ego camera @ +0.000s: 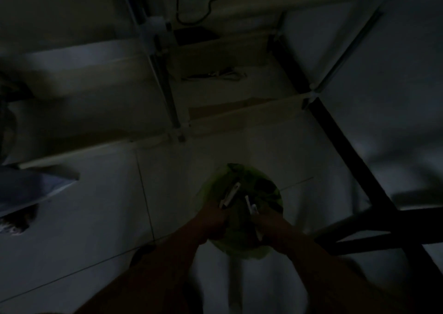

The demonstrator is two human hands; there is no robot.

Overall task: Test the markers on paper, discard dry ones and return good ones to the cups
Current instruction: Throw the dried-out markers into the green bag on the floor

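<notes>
Head view, very dim | left hand (213, 220): grip curled round a white marker (230, 195), forearm reaching in from near left | right hand (268, 220): grip holding white markers (250, 205), forearm from near right | both over green-lined bin (242, 249) on tiled floor (84, 229)

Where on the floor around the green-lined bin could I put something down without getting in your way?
The tiled floor left of the green-lined bin, below the shelf rail, looks bare. The bin's mouth is crowded: the left hand and right hand each hold markers over it. Dark frame bars cross the right.
</notes>
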